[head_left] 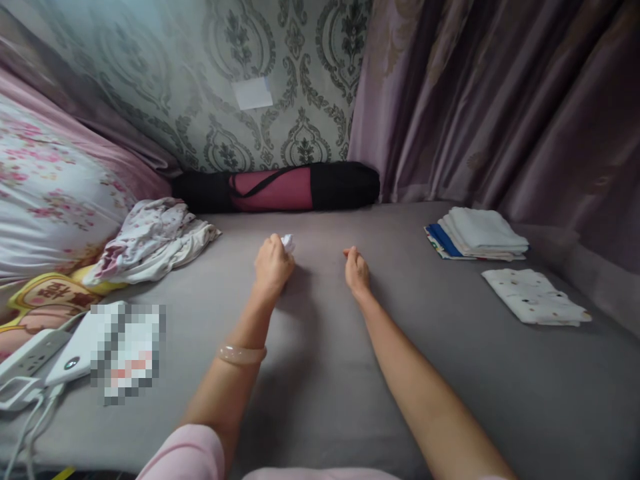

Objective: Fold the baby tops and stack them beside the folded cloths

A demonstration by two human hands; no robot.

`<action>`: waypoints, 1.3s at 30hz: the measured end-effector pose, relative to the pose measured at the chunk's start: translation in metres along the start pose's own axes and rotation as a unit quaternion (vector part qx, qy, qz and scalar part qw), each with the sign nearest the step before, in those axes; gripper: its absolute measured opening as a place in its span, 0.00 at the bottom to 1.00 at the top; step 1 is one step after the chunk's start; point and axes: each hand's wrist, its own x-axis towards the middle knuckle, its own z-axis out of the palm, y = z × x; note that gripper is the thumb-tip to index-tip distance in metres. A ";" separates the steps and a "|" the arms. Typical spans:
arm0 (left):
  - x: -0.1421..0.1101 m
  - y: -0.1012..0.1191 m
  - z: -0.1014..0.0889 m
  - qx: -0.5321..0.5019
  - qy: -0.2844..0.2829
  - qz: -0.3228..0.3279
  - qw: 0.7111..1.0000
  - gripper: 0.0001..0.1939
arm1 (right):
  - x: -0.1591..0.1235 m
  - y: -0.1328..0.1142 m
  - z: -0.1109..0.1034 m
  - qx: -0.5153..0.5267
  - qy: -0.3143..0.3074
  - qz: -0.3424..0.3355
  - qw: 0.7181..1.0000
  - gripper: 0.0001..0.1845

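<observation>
My left hand rests on the grey bed sheet, fingers closed around a small white crumpled wad that sticks out at the top. A pale bangle sits on that forearm. My right hand lies on the sheet a short way to the right, fingers curled in and the thumb pointing left. Nothing shows in it. Both arms stretch forward from the bottom of the view.
A crumpled floral garment lies at the left by a flowered pillow. Folded cloths are stacked at the right, with a spotted folded cloth in front. A black and red roll bag lies against the wall. A power strip and a power bank lie near left.
</observation>
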 end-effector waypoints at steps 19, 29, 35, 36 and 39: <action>-0.009 -0.001 0.045 -0.105 -0.037 0.156 0.981 0.20 | -0.003 0.000 0.001 -0.038 -0.034 -0.011 0.999 0.29; -0.031 0.033 0.095 0.020 -0.098 0.199 0.975 0.35 | -0.002 0.003 0.002 -0.011 -0.023 -0.023 0.999 0.31; -0.027 0.031 0.098 0.003 -0.153 0.191 0.970 0.38 | -0.002 0.003 0.005 -0.001 -0.024 -0.027 0.999 0.33; -0.026 0.030 0.096 -0.011 -0.159 0.190 0.969 0.38 | -0.001 0.003 0.005 -0.001 -0.027 -0.026 0.999 0.33; -0.025 0.027 0.089 -0.054 -0.175 0.202 0.962 0.37 | 0.000 0.006 0.006 -0.003 -0.035 -0.024 0.999 0.32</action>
